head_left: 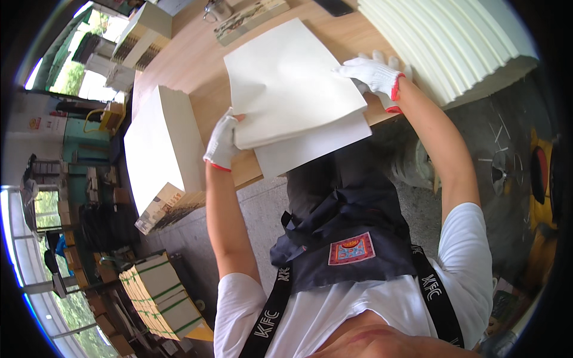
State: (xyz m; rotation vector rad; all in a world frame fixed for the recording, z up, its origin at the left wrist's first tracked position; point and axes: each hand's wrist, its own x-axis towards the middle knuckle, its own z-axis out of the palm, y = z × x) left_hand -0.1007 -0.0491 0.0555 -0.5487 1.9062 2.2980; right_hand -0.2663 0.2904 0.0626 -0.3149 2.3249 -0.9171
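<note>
Large white paper sheets (280,77) lie in front of me on the wooden table, slightly buckled near their left side. A flat white sheet (316,146) sticks out from under them at the table's near edge. My left hand (224,140), in a white glove with a red cuff and a bare thumb tip, grips their left edge. At their right edge my right hand (371,73), gloved the same way, has its fingertips closed on the paper. Another white glove (391,101) with a red cuff seems to lie partly under my right hand.
A tall stack of white sheets (161,143) stands left. Thick, wavy-edged white stacks (441,48) fill the right. Toward the back are a printed block (250,21), a metal mug (219,10) and a black phone (334,6). Green-strapped bundles (164,298) stand lower left.
</note>
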